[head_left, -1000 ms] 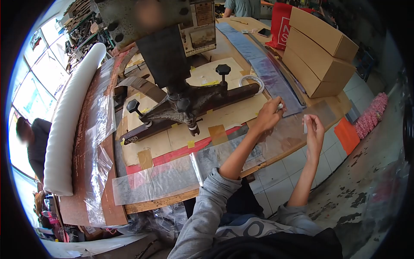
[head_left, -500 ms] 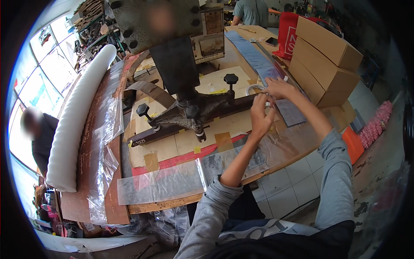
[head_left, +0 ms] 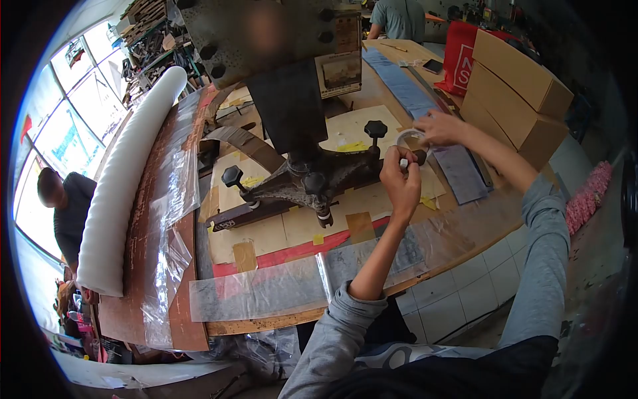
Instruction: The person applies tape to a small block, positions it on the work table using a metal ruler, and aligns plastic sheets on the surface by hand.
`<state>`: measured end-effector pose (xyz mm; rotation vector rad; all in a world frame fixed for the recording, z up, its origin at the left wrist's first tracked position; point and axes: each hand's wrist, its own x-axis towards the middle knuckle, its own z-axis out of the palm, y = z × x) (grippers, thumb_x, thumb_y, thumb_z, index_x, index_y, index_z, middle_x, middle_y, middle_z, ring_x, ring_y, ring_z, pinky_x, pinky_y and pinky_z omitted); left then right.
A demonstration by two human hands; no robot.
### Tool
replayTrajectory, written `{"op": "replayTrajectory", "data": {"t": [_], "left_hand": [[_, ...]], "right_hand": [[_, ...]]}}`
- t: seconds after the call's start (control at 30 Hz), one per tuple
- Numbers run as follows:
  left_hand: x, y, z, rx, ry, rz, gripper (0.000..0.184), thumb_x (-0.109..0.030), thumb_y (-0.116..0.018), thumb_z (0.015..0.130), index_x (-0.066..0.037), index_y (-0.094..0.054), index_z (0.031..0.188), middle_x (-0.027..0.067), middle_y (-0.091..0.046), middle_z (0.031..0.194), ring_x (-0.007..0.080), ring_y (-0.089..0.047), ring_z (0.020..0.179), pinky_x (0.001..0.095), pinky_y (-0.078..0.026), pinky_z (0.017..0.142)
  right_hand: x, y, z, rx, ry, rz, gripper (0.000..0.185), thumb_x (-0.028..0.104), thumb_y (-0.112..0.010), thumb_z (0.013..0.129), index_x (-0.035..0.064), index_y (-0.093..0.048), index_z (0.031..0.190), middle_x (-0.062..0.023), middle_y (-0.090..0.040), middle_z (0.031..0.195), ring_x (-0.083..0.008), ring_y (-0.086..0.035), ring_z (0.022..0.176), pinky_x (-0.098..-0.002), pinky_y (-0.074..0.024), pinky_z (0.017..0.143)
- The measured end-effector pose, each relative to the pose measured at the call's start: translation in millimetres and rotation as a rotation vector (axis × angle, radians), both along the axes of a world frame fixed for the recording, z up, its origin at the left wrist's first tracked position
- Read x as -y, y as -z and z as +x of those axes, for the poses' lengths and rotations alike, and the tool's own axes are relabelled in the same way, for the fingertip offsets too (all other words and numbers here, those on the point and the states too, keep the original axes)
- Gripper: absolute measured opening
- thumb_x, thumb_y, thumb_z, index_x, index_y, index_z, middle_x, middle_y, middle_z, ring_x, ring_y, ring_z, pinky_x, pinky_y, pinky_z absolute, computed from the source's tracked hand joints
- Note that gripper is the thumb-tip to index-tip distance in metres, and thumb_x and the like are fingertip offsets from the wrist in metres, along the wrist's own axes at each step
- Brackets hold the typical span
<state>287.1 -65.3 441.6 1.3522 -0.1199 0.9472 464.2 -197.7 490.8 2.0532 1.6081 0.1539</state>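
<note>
My left hand (head_left: 401, 183) is closed around a small white object (head_left: 403, 163), beside the right end of the dark metal clamp arm (head_left: 362, 174). Just above and to its right, my right hand (head_left: 440, 129) has its fingers pinched at the edge of a whitish ring-shaped roll (head_left: 407, 135). That roll rests near the end of the metal arm. Beyond my right hand lies a long blue strip (head_left: 462, 174). Clear plastic sheet (head_left: 266, 284) covers the table's near edge.
A black knob (head_left: 375, 129) stands up from the metal arm. Cardboard boxes (head_left: 512, 100) and a red bag (head_left: 458, 56) are at the right. A white foam roll (head_left: 133, 179) lies at the left, with a person (head_left: 70, 209) behind it. Another person (head_left: 399, 20) is at the back.
My right hand has moved from the near right up and left to the ring-shaped roll. My left hand has come down slightly beside the arm's end. The camera view has shifted a little.
</note>
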Motion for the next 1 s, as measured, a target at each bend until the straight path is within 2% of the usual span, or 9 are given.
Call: {"op": "replayTrajectory", "data": {"t": [0.2, 0.33, 0.43, 0.53, 0.57, 0.63, 0.77, 0.83, 1.0], "left_hand": [[1.3, 1.1, -0.4, -0.007, 0.003, -0.025, 0.008, 0.005, -0.048, 0.073, -0.003, -0.047, 0.076, 0.0026, -0.054, 0.073, 0.0062, -0.046, 0.064, 0.0205, -0.033, 0.051], [6.3, 7.5, 3.6, 0.010, -0.019, 0.027, 0.008, 0.006, -0.048, 0.074, -0.002, -0.047, 0.076, 0.0026, -0.053, 0.073, 0.0066, -0.048, 0.066, 0.0206, -0.034, 0.052], [3.9, 4.9, 0.2, -0.050, -0.004, 0.044, 0.009, 0.006, -0.049, 0.075, -0.002, -0.047, 0.077, 0.0035, -0.053, 0.073, 0.0074, -0.049, 0.068, 0.0208, -0.037, 0.055], [3.9, 6.3, -0.9, -0.064, 0.020, 0.004, 0.009, 0.006, -0.049, 0.076, -0.002, -0.047, 0.080, 0.0045, -0.053, 0.074, 0.0082, -0.051, 0.071, 0.0211, -0.040, 0.059], [3.9, 6.2, 2.5, -0.036, 0.037, -0.032, 0.009, 0.005, -0.049, 0.077, -0.002, -0.047, 0.081, 0.0047, -0.053, 0.074, 0.0083, -0.051, 0.072, 0.0213, -0.041, 0.060], [3.8, 0.2, 0.5, -0.037, 0.086, -0.123, 0.008, 0.004, -0.050, 0.078, -0.002, -0.047, 0.083, 0.0047, -0.053, 0.075, 0.0086, -0.051, 0.073, 0.0215, -0.042, 0.064], [-4.3, -25.3, -11.3, -0.177, 0.146, -0.307, 0.008, -0.005, -0.054, 0.083, -0.003, -0.050, 0.090, 0.0000, -0.052, 0.076, 0.0075, -0.046, 0.067, 0.0212, -0.037, 0.063], [-14.0, -40.2, -29.6, -0.339, 0.314, -0.361, 0.012, -0.007, -0.055, 0.085, -0.004, -0.054, 0.097, -0.0039, -0.051, 0.078, 0.0032, -0.039, 0.066, 0.0192, -0.033, 0.060], [-47.2, -60.8, -133.6, -0.334, 0.634, -0.173, 0.021, -0.007, -0.062, 0.085, -0.002, -0.057, 0.104, -0.0022, -0.057, 0.087, 0.0012, -0.044, 0.069, 0.0179, -0.036, 0.057]], "right_hand": [[-28.2, -72.7, 49.0, 0.260, 0.078, 0.123, 0.012, 0.022, -0.057, 0.079, 0.0214, -0.067, 0.086, -0.0098, -0.053, 0.101, -0.0258, -0.051, 0.109, -0.0516, -0.0381, 0.092], [-71.9, -94.7, 100.2, 0.154, 0.649, 0.399, 0.021, 0.017, -0.060, 0.081, 0.0188, -0.065, 0.101, -0.0126, -0.054, 0.117, -0.0284, -0.048, 0.119, -0.0519, -0.0359, 0.096], [-81.9, -80.3, 132.1, 0.015, 0.867, 0.528, 0.031, 0.016, -0.062, 0.079, 0.0142, -0.062, 0.110, -0.0133, -0.059, 0.111, -0.0302, -0.055, 0.110, -0.0475, -0.0412, 0.093], [-75.2, -78.0, 131.2, -0.172, 0.712, 0.319, 0.039, 0.019, -0.064, 0.080, 0.0096, -0.057, 0.117, -0.0129, -0.063, 0.105, -0.0287, -0.060, 0.099, -0.0421, -0.0454, 0.086], [-67.5, -77.5, 126.2, -0.270, 0.628, 0.393, 0.040, 0.021, -0.065, 0.080, 0.0084, -0.057, 0.117, -0.0117, -0.063, 0.103, -0.0266, -0.060, 0.096, -0.0396, -0.0459, 0.083], [-47.9, -66.2, 97.5, -0.472, 0.460, 0.541, 0.042, 0.023, -0.066, 0.081, 0.0060, -0.055, 0.117, -0.0091, -0.063, 0.098, -0.0225, -0.061, 0.090, -0.0345, -0.0468, 0.078], [-31.6, -70.6, -76.1, -1.133, 0.555, 1.170, 0.035, 0.025, -0.064, 0.086, 0.0055, -0.055, 0.114, -0.0017, -0.058, 0.089, -0.0068, -0.055, 0.083, -0.0222, -0.0433, 0.070], [-23.5, -59.2, -146.0, -1.364, 0.545, 1.424, 0.034, 0.021, -0.061, 0.089, 0.0034, -0.054, 0.117, -0.0011, -0.056, 0.090, -0.0064, -0.054, 0.081, -0.0196, -0.0425, 0.068], [-34.6, -32.9, -258.6, -1.532, 0.454, 1.642, 0.037, 0.015, -0.060, 0.089, 0.0023, -0.049, 0.122, -0.0010, -0.052, 0.095, -0.0071, -0.051, 0.093, -0.0206, -0.0402, 0.083]]}}
